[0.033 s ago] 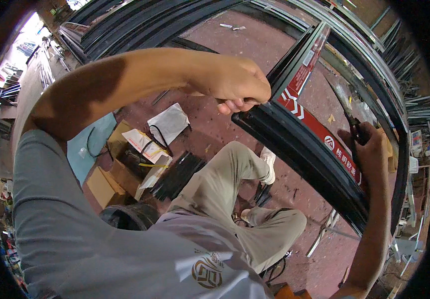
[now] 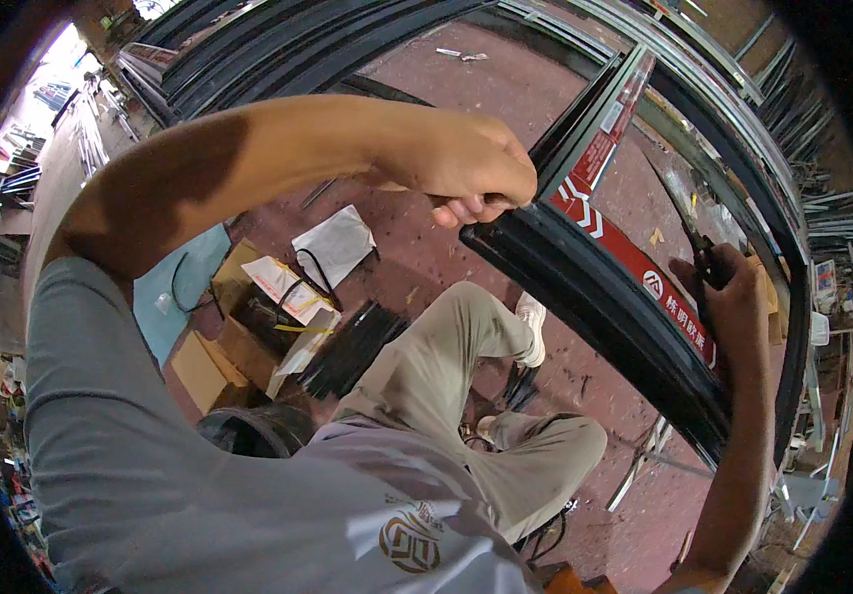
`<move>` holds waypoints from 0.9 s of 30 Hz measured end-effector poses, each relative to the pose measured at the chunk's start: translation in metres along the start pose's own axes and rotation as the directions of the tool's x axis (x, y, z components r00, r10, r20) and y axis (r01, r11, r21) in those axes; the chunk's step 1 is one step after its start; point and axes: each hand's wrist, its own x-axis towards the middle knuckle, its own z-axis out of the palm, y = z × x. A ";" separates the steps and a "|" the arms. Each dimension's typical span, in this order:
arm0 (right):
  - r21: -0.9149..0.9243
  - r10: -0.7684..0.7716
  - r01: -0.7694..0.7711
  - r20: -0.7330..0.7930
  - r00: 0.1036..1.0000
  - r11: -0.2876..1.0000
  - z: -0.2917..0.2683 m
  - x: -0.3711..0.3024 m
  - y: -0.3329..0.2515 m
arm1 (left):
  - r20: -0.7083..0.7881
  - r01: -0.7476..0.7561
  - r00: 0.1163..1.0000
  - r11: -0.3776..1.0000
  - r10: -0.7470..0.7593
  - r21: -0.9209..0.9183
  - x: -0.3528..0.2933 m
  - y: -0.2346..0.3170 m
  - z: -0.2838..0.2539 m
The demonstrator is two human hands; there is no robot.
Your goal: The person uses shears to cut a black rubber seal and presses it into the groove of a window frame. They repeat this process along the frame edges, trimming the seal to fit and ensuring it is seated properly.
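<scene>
A black metal frame (image 2: 605, 327) with red-and-white protective film (image 2: 634, 267) slants across the right half of the view. My left hand (image 2: 481, 168) is closed at the frame's upper left corner, its fingers curled in and its knuckles against the metal. What lies inside the fist is hidden. On the far side of the long bar, my right hand (image 2: 738, 287) is closed around a slim dark tool (image 2: 699, 238) whose long thin part points up and away; its kind is unclear. The right forearm passes beside the bar's lower end.
Long black profiles (image 2: 318, 59) lie at the top left. Open cardboard boxes (image 2: 211, 371), a white sheet (image 2: 335, 243) and a bundle of black strips (image 2: 355, 346) are on the red floor, beside a black bucket (image 2: 258, 428). Metal offcuts (image 2: 641, 462) lie lower right.
</scene>
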 end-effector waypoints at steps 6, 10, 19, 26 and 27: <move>0.002 0.004 -0.004 -0.015 1.000 1.000 0.002 -0.001 -0.003 | -0.032 -0.016 0.999 0.999 0.015 -0.032 -0.002 0.000 0.004; -0.029 0.021 -0.021 0.014 1.000 0.999 0.000 0.001 -0.006 | -0.054 -0.019 0.998 0.999 0.022 0.046 -0.001 0.001 0.003; -0.001 0.029 -0.029 0.002 1.000 1.000 0.001 0.000 0.002 | -0.137 0.026 0.990 0.999 -0.020 0.046 0.001 0.010 0.010; -0.080 0.021 -0.021 -0.002 1.000 0.997 -0.004 0.000 -0.003 | -0.129 -0.061 0.988 0.982 0.084 0.178 0.006 0.004 0.001; -0.102 0.014 -0.015 -0.018 1.000 0.995 -0.002 0.000 0.002 | -0.126 -0.089 0.985 0.978 0.114 0.191 0.006 0.000 -0.001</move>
